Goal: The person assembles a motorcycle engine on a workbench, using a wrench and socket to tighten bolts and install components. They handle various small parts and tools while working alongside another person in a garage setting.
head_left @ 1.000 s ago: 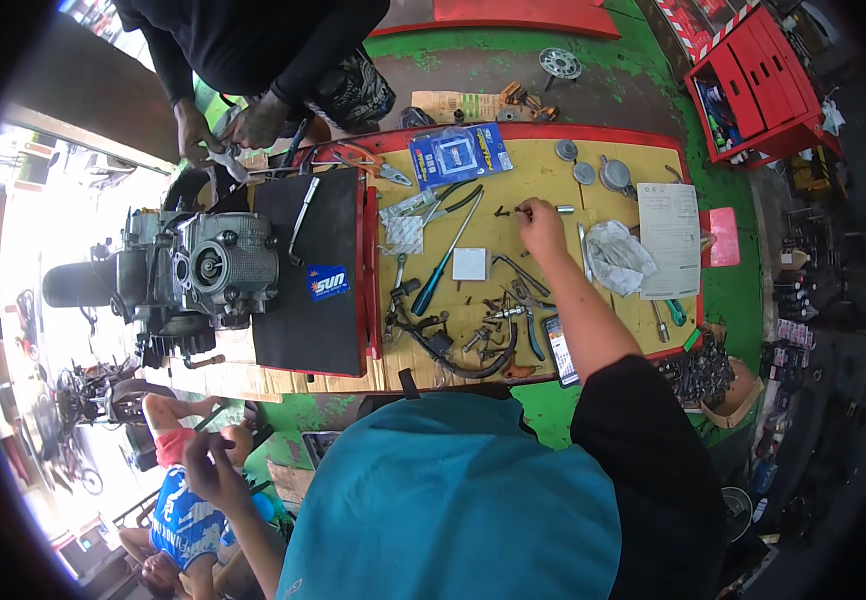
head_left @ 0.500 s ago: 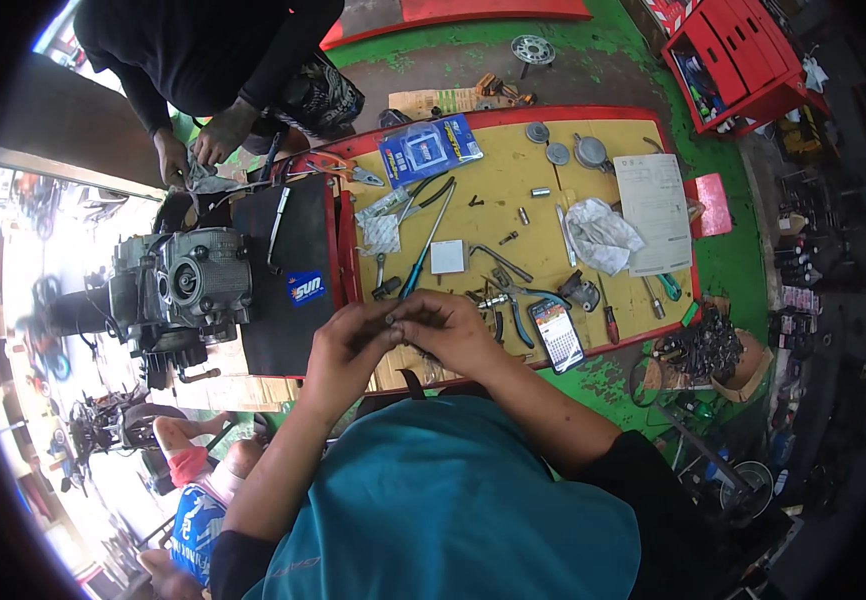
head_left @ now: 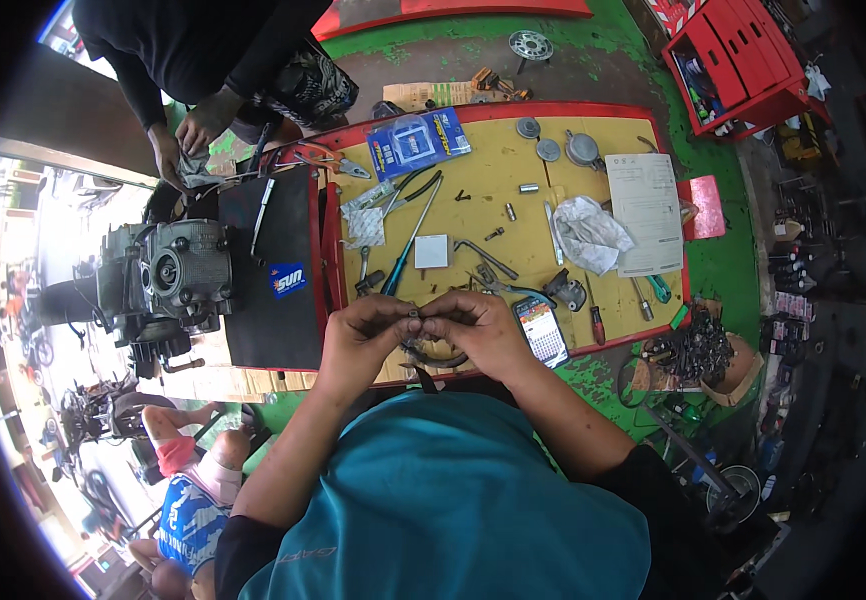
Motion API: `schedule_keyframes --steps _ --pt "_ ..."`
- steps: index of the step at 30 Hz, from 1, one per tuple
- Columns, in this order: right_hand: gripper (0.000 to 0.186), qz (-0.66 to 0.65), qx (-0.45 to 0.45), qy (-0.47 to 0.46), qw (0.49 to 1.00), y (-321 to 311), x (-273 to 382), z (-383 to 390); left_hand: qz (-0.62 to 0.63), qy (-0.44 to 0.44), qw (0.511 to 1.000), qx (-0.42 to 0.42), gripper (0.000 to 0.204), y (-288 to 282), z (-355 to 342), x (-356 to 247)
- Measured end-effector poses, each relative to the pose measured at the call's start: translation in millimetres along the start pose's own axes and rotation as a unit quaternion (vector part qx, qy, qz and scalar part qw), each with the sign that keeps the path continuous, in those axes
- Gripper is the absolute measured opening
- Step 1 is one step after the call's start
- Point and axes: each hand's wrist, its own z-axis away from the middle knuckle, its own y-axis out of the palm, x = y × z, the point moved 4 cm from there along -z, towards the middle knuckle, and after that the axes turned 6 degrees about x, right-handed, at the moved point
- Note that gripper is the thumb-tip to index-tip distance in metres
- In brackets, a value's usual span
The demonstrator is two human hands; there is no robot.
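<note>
Both my hands meet over the near edge of the yellow bench. My left hand [head_left: 365, 338] and my right hand [head_left: 481, 332] pinch at a small metal piece [head_left: 414, 314] between thumbs and fingertips; its kind is too small to make out. Below the fingers shows a dark curved hose-like piece [head_left: 435, 357]. Just beyond lies a teal-handled screwdriver [head_left: 397, 272], beside a small white square [head_left: 433, 251]. Right of my right hand are pliers [head_left: 513, 291] with blue handles, partly hidden, a phone [head_left: 541, 332] with a lit screen and a grey metal part [head_left: 569, 290].
An engine [head_left: 168, 280] stands at the left by a black mat [head_left: 271, 230]. Across the bench lie a blue package [head_left: 418, 145], a crumpled rag [head_left: 591, 236], a paper sheet [head_left: 645, 215] and a red-handled screwdriver [head_left: 597, 322]. Another person's hands [head_left: 193, 140] hold a cloth beyond the engine.
My hands have shifted slightly right relative to the bench, fingertips still together, and the small metal piece shows more plainly. The whole view has moved a little.
</note>
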Motion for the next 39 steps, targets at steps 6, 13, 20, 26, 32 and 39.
schedule_keyframes --steps 6,13,20,26,32,39 --pt "0.019 -0.076 -0.215 0.084 0.97 -104 -44 -27 0.114 -0.071 0.99 -0.046 0.024 3 -30 18" --pt "0.028 -0.127 -0.236 0.071 0.961 -188 -98 -90 0.018 -0.087 0.996 -0.029 0.026 -5 -122 92" --pt "0.017 0.461 -0.224 0.027 0.858 -189 -86 -142 -0.291 -0.033 0.953 -0.079 0.03 -2 -242 147" --pt "0.011 0.618 -0.153 -0.009 0.771 -197 -77 -159 -0.37 0.032 0.919 -0.136 0.022 24 -269 155" --pt "0.015 0.596 -0.141 -0.079 0.787 -221 -70 -158 -0.379 0.031 0.918 -0.114 0.018 14 -269 157" --pt "0.024 0.647 -0.063 -0.043 0.759 -213 -69 -152 -0.418 0.106 0.9 0.059 0.02 2 -269 149"
